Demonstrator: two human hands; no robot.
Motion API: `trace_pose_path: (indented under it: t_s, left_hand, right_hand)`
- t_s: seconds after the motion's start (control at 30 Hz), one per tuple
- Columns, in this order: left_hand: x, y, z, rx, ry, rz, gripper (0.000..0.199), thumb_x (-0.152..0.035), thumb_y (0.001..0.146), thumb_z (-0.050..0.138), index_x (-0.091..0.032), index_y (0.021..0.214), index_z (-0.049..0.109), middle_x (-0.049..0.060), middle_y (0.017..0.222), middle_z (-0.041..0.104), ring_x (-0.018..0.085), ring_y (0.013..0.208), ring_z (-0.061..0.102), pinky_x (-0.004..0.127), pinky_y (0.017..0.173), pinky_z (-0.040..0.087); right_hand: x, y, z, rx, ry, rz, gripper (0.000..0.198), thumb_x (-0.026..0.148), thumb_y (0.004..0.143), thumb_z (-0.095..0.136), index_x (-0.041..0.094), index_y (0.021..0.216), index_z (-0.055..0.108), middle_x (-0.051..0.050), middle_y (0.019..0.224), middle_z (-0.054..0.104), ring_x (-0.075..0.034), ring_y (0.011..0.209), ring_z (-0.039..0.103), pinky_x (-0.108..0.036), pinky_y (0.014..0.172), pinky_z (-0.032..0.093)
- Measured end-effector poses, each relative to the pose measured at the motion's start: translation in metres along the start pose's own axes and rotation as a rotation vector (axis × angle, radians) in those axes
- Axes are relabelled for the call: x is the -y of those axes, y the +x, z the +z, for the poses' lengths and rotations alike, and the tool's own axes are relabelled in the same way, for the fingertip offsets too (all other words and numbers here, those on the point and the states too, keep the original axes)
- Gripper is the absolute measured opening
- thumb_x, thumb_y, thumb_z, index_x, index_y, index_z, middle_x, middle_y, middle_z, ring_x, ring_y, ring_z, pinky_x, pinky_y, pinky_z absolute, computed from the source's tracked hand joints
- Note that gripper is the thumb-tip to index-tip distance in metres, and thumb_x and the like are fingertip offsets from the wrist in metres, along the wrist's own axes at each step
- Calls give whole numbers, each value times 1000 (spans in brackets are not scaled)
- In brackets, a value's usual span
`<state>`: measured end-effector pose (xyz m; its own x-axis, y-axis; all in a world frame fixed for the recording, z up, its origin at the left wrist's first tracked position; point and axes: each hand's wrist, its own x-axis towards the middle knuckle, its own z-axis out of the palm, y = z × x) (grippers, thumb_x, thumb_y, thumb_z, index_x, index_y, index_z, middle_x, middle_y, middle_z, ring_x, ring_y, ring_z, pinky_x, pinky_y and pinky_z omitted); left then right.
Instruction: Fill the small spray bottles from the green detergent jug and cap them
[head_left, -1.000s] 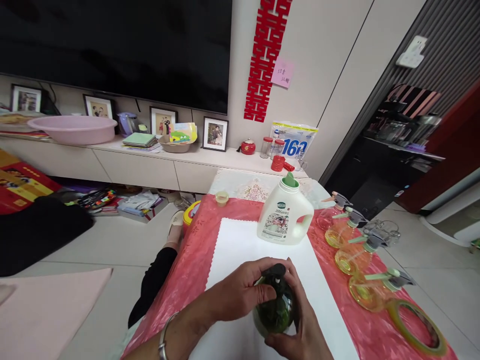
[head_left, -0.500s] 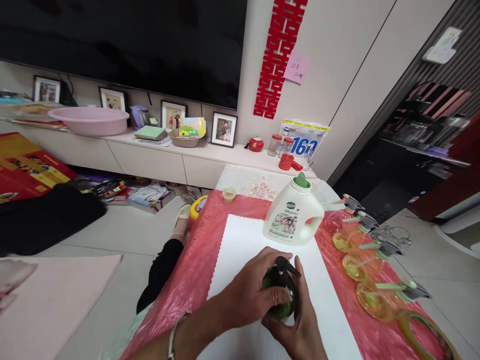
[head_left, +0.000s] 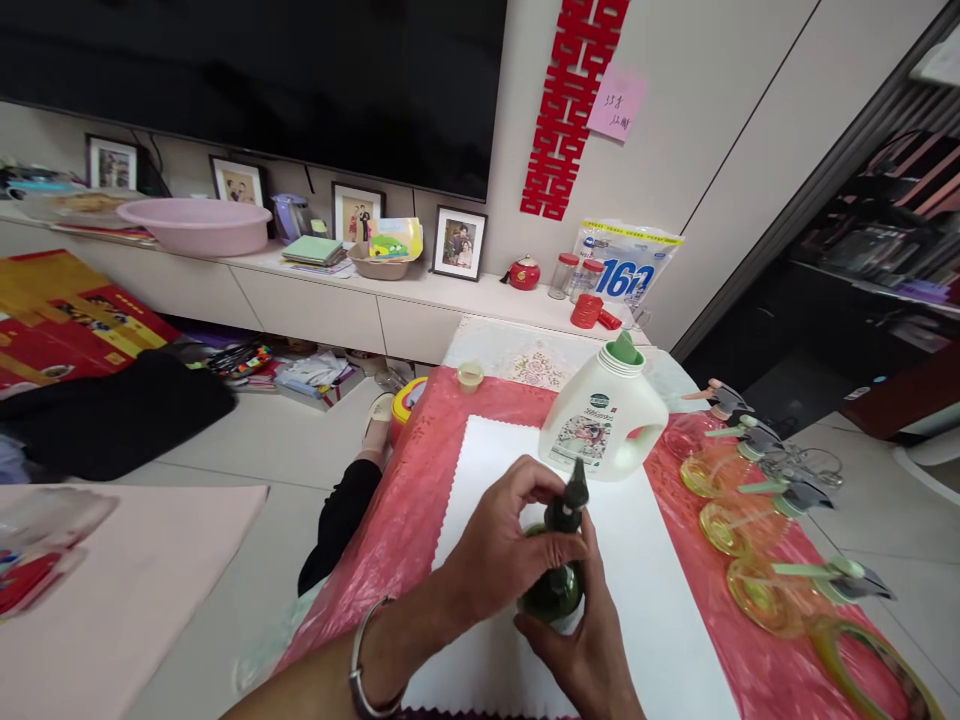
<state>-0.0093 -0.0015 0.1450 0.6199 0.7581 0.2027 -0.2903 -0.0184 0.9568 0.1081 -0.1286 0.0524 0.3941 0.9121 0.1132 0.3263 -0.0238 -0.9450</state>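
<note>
Near the front of a white scalloped sheet, a dark green pump bottle is between my two hands. My left hand, with a bangle at the wrist, closes around the collar of the black pump head. Lower down, my right hand wraps the bottle's body from the right side. The pump's spout points away from me, and my fingers hide part of the bottle. Just beyond my hands stands a white jug with a side handle and a green piece in its neck.
Several spray bottles with yellow liquid line the right side of the red table cover, with a roll of tape nearer me. A small cup sits at the far left corner. Someone's leg is beside the table.
The pump head has turned, its spout swinging from pointing right to pointing away from me. My left hand has shifted up around the collar. The view has moved slightly.
</note>
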Motion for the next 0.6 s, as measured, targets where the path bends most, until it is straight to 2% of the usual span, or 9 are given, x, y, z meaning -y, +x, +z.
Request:
trace_pose_path:
  t_s: [0.1, 0.17, 0.23, 0.3, 0.4, 0.47, 0.6]
  left_hand:
    - [-6, 14, -15, -164, -177, -14, 37, -32, 71, 87, -18, 97, 65, 1, 89, 66, 14, 83, 60, 29, 78, 50]
    - [-6, 28, -31, -356, -273, 37, 36, -35, 72, 87, -18, 96, 65, 0, 91, 68, 12, 81, 61, 26, 76, 51]
    - [0, 42, -49, -444, -341, 83, 38, -38, 73, 86, -18, 97, 64, -1, 89, 68, 10, 75, 61, 25, 73, 52]
    - [15, 56, -65, -503, -382, 89, 42, -39, 70, 88, -18, 95, 64, -2, 86, 67, 9, 72, 60, 25, 73, 53]
    - [50, 70, -79, -609, -404, 2, 49, -42, 61, 93, -18, 90, 61, -3, 81, 65, 9, 71, 60, 26, 75, 55]
    - [75, 76, -82, -636, -385, -57, 53, -47, 57, 93, -17, 88, 62, -2, 86, 65, 11, 76, 62, 29, 77, 55]
    - [113, 84, -78, -634, -378, -81, 58, -54, 53, 92, -16, 83, 60, -1, 80, 64, 13, 75, 62, 30, 74, 54]
  right_hand:
    - [-5, -8, -3, -19, -85, 65, 109, 38, 80, 71, 22, 166, 6, -9, 153, 32, -29, 144, 34, -45, 125, 31]
    - [-6, -14, -8, -28, -114, 101, 111, 40, 81, 72, 23, 167, 4, -8, 152, 33, -28, 144, 34, -45, 125, 31]
    - [-5, -18, -14, -48, -122, 112, 110, 42, 82, 71, 24, 167, 3, -7, 152, 34, -28, 143, 36, -44, 124, 34]
    - [-2, -20, -21, -77, -118, 117, 108, 46, 85, 71, 26, 167, 4, -7, 151, 35, -27, 141, 39, -44, 123, 36]
    - [8, -18, -34, -159, -120, 136, 108, 54, 85, 74, 26, 167, 8, -7, 151, 35, -29, 139, 40, -47, 123, 34]
    - [18, -12, -48, -225, -142, 141, 111, 59, 83, 76, 26, 167, 11, -7, 152, 34, -32, 140, 39, -49, 123, 34]
    - [43, 10, -83, -336, -258, 81, 113, 67, 80, 77, 29, 167, 16, -7, 152, 35, -34, 138, 41, -51, 117, 41]
